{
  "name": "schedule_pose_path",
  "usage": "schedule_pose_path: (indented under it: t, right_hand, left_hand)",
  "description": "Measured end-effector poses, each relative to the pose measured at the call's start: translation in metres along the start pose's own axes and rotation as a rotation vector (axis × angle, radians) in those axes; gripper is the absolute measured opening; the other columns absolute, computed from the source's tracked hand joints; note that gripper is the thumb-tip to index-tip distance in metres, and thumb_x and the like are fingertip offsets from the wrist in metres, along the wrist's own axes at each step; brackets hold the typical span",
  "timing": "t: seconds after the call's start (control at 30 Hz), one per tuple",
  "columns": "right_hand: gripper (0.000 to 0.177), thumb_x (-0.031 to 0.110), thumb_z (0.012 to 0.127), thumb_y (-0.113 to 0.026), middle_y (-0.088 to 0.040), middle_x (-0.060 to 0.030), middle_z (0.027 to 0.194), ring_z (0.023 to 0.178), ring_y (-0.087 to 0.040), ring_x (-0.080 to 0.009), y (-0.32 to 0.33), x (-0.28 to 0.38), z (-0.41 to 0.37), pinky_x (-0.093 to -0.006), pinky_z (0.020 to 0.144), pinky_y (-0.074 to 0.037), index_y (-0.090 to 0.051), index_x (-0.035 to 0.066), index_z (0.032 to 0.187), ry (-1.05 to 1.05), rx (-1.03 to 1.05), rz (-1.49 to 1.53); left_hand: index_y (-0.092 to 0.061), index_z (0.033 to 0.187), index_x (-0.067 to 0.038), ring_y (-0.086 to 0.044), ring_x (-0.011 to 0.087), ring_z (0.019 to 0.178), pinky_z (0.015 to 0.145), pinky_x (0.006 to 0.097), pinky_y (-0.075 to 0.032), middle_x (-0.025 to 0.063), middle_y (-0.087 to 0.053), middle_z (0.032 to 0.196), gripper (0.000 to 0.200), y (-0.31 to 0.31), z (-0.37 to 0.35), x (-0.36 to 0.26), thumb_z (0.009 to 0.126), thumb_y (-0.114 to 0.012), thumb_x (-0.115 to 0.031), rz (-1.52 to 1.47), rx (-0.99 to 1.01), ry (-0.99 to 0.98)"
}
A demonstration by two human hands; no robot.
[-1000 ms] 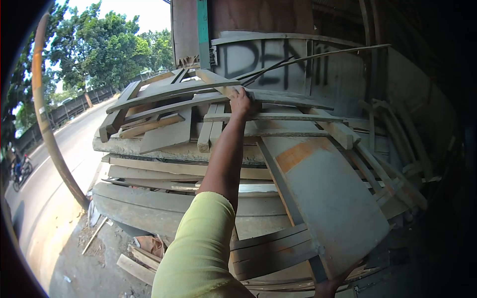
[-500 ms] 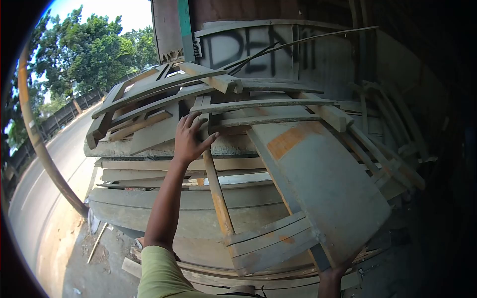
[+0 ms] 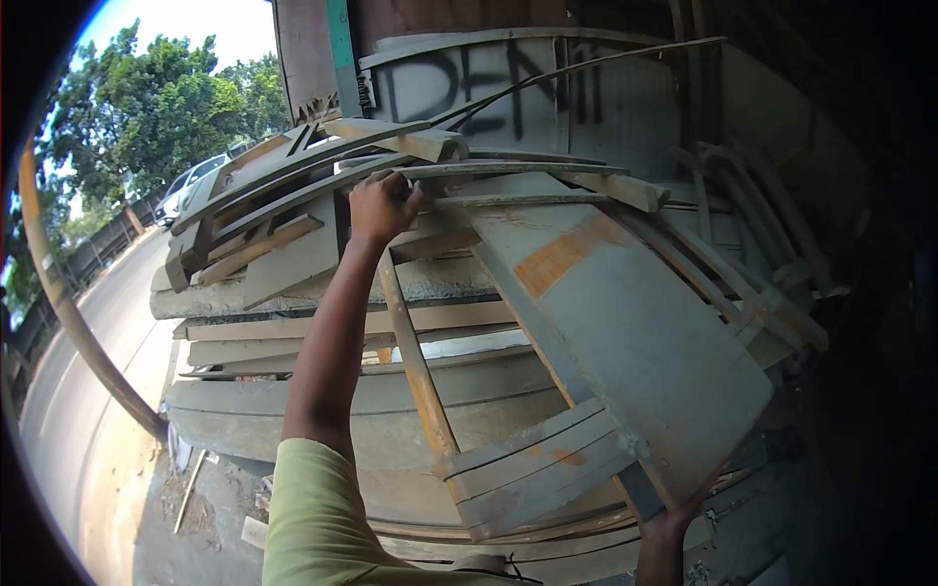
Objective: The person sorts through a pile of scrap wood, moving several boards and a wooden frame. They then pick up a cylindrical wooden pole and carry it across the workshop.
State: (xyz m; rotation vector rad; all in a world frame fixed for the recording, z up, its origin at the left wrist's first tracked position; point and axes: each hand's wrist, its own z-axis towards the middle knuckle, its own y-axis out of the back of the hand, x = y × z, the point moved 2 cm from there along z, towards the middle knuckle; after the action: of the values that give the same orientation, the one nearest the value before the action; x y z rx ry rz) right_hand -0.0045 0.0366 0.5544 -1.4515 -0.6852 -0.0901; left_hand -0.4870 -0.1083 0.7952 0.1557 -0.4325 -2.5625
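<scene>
My left hand (image 3: 383,207) is at the upper middle, its fingers curled round the upper end of the wooden frame (image 3: 420,376). Yellowish bare wood shows on the frame's long bar, and grey slats (image 3: 542,469) cross its lower end. At the lower right my right hand (image 3: 666,527) is against the bottom edge of a large grey panel (image 3: 650,342) with an orange-brown patch; its fingers are hidden by the panel. Weathered planks (image 3: 322,176) lie piled around the frame's top.
A stack of grey boards (image 3: 244,405) stands behind the frame. A slanting pole (image 3: 83,308) and a road (image 3: 88,361) with a car (image 3: 191,186) are on the left. More curved wooden pieces (image 3: 772,230) lean at the right, before a wall with painted letters (image 3: 508,93).
My left hand has moved up and its spread fingers have closed on the frame's upper end. The view has shifted slightly, and a car now shows on the road.
</scene>
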Motion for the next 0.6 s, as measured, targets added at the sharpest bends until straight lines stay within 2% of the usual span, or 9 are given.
schedule_pose_path:
  t: [0.07, 0.2, 0.27, 0.37, 0.43, 0.47, 0.53, 0.57, 0.6]
  right_hand:
    - [0.074, 0.063, 0.093, -0.037, -0.033, -0.0130, 0.143, 0.129, -0.039, -0.0309, 0.003, 0.003, 0.003, -0.0482, 0.103, -0.041, -0.024, 0.014, 0.147, -0.001, -0.031, -0.011]
    - [0.075, 0.064, 0.093, -0.037, -0.033, -0.0133, 0.144, 0.129, -0.038, -0.0321, 0.006, 0.000, 0.005, -0.0493, 0.103, -0.041, -0.023, 0.014, 0.147, -0.012, 0.026, 0.032]
    - [0.075, 0.064, 0.093, -0.036, -0.032, -0.0133, 0.144, 0.129, -0.038, -0.0327, 0.007, 0.003, 0.004, -0.0498, 0.103, -0.040, -0.023, 0.014, 0.147, -0.019, -0.015, 0.045]
    - [0.076, 0.066, 0.092, -0.034, -0.030, -0.0136, 0.145, 0.131, -0.036, -0.0331, 0.001, 0.002, 0.002, -0.0503, 0.104, -0.038, -0.023, 0.014, 0.147, -0.032, 0.042, 0.077]
    - [0.077, 0.066, 0.092, -0.035, -0.030, -0.0135, 0.146, 0.132, -0.034, -0.0329, -0.003, 0.002, 0.000, -0.0512, 0.105, -0.037, -0.023, 0.014, 0.147, -0.046, 0.046, 0.113]
    - [0.077, 0.066, 0.092, -0.035, -0.030, -0.0135, 0.146, 0.132, -0.034, -0.0329, -0.002, 0.001, -0.002, -0.0512, 0.105, -0.037, -0.023, 0.014, 0.147, -0.050, 0.048, 0.113]
    - [0.077, 0.066, 0.091, -0.037, -0.030, -0.0128, 0.146, 0.132, -0.034, -0.0319, -0.001, 0.002, 0.000, -0.0500, 0.106, -0.035, -0.023, 0.015, 0.147, -0.040, 0.017, 0.075]
    - [0.077, 0.066, 0.091, -0.037, -0.030, -0.0128, 0.146, 0.132, -0.034, -0.0319, 0.002, 0.003, 0.002, -0.0500, 0.106, -0.035, -0.023, 0.015, 0.147, -0.041, 0.018, 0.072]
    - [0.077, 0.065, 0.091, -0.038, -0.031, -0.0125, 0.146, 0.132, -0.034, -0.0311, 0.004, 0.002, 0.004, -0.0488, 0.106, -0.035, -0.023, 0.014, 0.147, -0.031, 0.049, 0.056]
  left_hand:
    - [-0.065, 0.072, -0.007, -0.064, 0.0322, 0.075, 0.066, 0.0423, -0.050, 0.0112, -0.065, 0.078, 0.029, -0.019, 0.015, -0.003, 0.075, -0.068, -0.036, 0.003, 0.015, -0.035]
    - [-0.066, 0.078, -0.007, -0.063, 0.0329, 0.081, 0.072, 0.0443, -0.050, 0.0116, -0.065, 0.086, 0.030, -0.061, 0.047, -0.004, 0.076, -0.066, -0.036, 0.058, 0.074, 0.016]
    - [-0.066, 0.082, -0.008, -0.060, 0.0305, 0.096, 0.078, 0.0443, -0.050, 0.0118, -0.065, 0.092, 0.031, -0.070, 0.054, 0.004, 0.075, -0.066, -0.038, 0.107, 0.083, 0.013]
    - [-0.067, 0.083, -0.007, -0.057, 0.0290, 0.102, 0.084, 0.0444, -0.048, 0.0099, -0.066, 0.094, 0.032, -0.078, 0.055, 0.004, 0.076, -0.065, -0.039, 0.143, 0.137, 0.018]
    - [-0.067, 0.100, -0.008, -0.053, 0.0299, 0.111, 0.094, 0.0444, -0.042, 0.0104, -0.064, 0.108, 0.041, -0.073, 0.053, 0.000, 0.078, -0.063, -0.043, 0.265, 0.159, 0.058]
    - [-0.067, 0.100, -0.008, -0.053, 0.0299, 0.111, 0.094, 0.0444, -0.042, 0.0104, -0.064, 0.108, 0.041, -0.066, 0.047, 0.001, 0.078, -0.063, -0.043, 0.270, 0.159, 0.060]
    - [-0.059, 0.119, -0.010, -0.048, 0.0312, 0.118, 0.100, 0.0444, -0.037, 0.0122, -0.057, 0.123, 0.054, -0.052, 0.029, -0.001, 0.082, -0.060, -0.049, 0.286, -0.005, 0.059]
    - [-0.052, 0.128, -0.009, -0.047, 0.0329, 0.120, 0.101, 0.0428, -0.037, 0.0148, -0.051, 0.130, 0.061, -0.039, 0.015, 0.003, 0.083, -0.062, -0.049, 0.195, -0.018, 0.120]
    - [-0.053, 0.126, -0.008, -0.047, 0.0338, 0.120, 0.101, 0.0427, -0.037, 0.0161, -0.051, 0.129, 0.060, -0.020, -0.008, 0.008, 0.082, -0.064, -0.047, 0.089, -0.086, 0.175]
